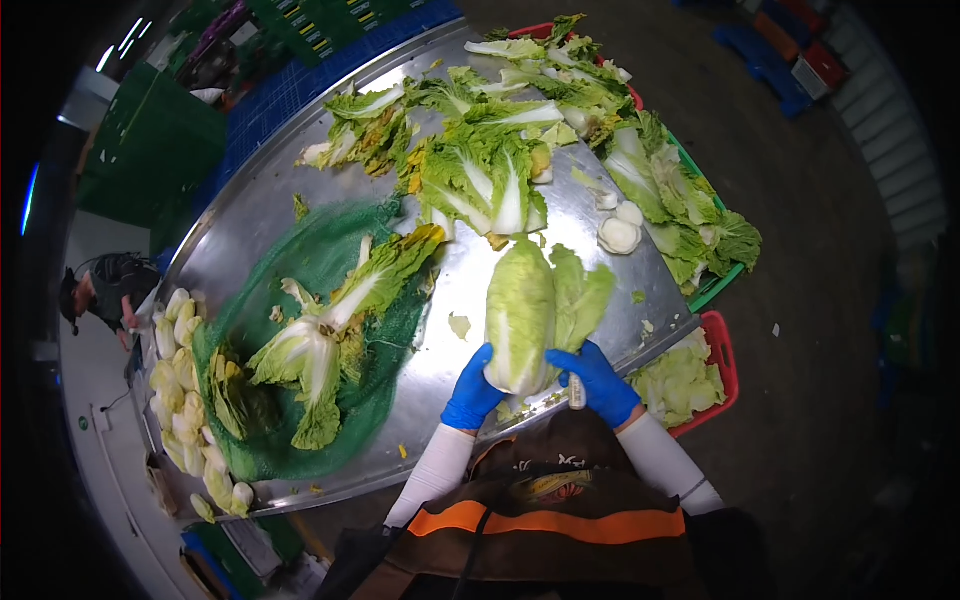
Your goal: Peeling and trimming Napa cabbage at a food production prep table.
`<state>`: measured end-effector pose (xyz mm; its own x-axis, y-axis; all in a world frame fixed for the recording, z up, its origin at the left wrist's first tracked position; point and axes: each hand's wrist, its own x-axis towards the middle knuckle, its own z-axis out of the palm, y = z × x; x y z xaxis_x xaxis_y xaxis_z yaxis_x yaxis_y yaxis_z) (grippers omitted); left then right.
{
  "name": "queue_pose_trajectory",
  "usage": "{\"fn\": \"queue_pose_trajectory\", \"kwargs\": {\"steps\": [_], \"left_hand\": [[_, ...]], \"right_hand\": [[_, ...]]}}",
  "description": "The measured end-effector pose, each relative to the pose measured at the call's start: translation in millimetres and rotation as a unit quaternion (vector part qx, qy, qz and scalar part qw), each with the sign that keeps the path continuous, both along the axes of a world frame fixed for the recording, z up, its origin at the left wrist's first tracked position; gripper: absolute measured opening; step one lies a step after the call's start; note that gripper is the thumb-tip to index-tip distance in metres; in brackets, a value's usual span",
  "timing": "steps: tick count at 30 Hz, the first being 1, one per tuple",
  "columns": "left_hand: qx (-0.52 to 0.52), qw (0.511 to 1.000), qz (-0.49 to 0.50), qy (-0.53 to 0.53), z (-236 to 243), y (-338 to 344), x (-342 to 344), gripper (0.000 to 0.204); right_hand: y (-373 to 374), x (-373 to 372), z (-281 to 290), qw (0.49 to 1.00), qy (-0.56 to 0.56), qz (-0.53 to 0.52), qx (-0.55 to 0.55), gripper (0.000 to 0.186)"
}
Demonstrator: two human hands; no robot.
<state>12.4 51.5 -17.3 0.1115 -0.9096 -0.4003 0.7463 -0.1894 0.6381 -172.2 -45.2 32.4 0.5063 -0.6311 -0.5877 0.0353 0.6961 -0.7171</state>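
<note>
Brown clothing [560,562] nearest — cabbage [520,320] points lengthwise away, tip foremost

We can read no text here: the small white lettering [552,463] on the brown apron [560,502] is too blurred, as are the yellow marks [299,19] on the green crates [333,32].

We steady 1 pale green cabbage [519,315] over the metal desk [455,285] with our left hand [474,388]; our right hand [598,383] holds 1 whitish handle [577,392] and touches a leaf [582,295]. Leftward, more leaves [300,350] lie on green netting [290,245].
</note>
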Motion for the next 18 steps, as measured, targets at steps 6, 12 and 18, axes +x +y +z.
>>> {"fn": "queue_pose_trajectory", "kwargs": {"steps": [6,12,18], "left_hand": [[0.034,0.983,-0.04,-0.178,24,-17,-6,0.066],[0.05,0.958,0.001,-0.281,30,-26,-24,0.064],[0.05,0.955,0.035,-0.289,12,-34,-38,0.06]], "right_hand": [[0,-2,-14,0.999,0.034,0.006,-0.027,0.041],[4,2,-13,0.998,0.047,-0.034,-0.031,0.041],[15,-9,-6,0.994,0.057,-0.078,-0.04,0.042]]}}
